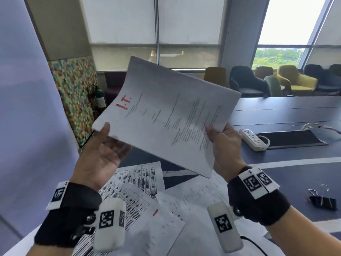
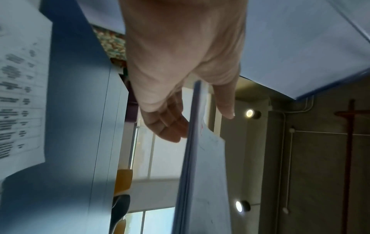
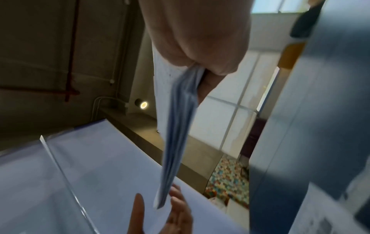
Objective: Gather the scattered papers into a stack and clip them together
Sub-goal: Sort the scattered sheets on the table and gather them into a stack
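Observation:
I hold a stack of papers [image 1: 166, 111] in the air above the table, its top sheet printed and marked "I.T." in red. My right hand [image 1: 221, 143] pinches the near right corner, thumb on top; the right wrist view shows this hand [image 3: 200, 39] gripping the stack [image 3: 178, 126] edge-on. My left hand [image 1: 110, 145] is palm up at the left corner, fingers straight underneath and thumb lying loosely over the edge. The left wrist view shows that hand [image 2: 180, 71] spread on either side of the stack [image 2: 200, 182]. Loose printed sheets [image 1: 140, 183] lie scattered below. Black binder clips [image 1: 322, 201] sit at the right.
The dark blue table [image 1: 276, 159] carries a white power strip [image 1: 252, 139] with cables beside a black cable hatch [image 1: 291, 139]. More overlapping sheets [image 1: 177, 209] cover the near edge. Armchairs [image 1: 295, 80] and windows stand behind the table, with a pale partition [image 1: 27, 108] at the left.

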`<state>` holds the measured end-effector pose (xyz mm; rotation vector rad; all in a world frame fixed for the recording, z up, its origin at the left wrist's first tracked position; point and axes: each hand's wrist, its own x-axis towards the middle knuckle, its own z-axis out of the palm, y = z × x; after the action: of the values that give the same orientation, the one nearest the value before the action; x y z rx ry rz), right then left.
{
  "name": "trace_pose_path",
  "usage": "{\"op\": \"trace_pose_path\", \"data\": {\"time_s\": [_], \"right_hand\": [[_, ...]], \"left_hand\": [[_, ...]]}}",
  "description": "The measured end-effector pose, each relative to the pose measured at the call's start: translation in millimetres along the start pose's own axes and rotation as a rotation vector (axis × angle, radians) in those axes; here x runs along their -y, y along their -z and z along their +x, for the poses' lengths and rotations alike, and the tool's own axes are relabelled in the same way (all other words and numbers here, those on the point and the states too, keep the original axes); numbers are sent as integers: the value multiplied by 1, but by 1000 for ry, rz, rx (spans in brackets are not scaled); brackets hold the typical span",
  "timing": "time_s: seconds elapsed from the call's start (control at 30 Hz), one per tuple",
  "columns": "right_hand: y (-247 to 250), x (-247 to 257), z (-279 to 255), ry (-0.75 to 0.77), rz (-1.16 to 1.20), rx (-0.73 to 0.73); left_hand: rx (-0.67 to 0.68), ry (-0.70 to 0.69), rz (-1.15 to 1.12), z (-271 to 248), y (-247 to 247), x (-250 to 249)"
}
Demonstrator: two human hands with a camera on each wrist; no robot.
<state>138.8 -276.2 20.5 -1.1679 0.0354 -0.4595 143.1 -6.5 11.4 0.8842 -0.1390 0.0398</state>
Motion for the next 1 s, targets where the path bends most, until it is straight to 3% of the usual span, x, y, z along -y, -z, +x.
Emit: {"op": "trace_pose_path", "data": {"time_s": [0.13,0.27,0.33,0.4,0.43,0.53,0.7,0.77,1.0], "right_hand": [[-22,-8,-14,-133,111,29],[-42,-21,-22,-143,95,157],[-47,-27,-23,-169,-43,253],[-53,-38,-27,-244,-348,404],[-58,-47,-30,-231,-566,511],[-79,-78,-45,94,-1170,914],[-151,-120,-89,369,-1422,1458],[-183,-133,-104,447,-1518,1583],[-238,-162,-107,390,-1736,1742]], "left_hand": [[23,7,118,-10,-18,9],[-119,-39,281,-14,-24,3],[-251,-140,348,-13,-12,-12],[-348,-239,434,-14,3,-34],[-393,-287,471,-15,13,-46],[-545,-405,660,-19,40,-88],[-662,-497,671,-23,72,-131],[-695,-512,635,-24,76,-137],[-717,-518,605,-36,82,-135]]}}
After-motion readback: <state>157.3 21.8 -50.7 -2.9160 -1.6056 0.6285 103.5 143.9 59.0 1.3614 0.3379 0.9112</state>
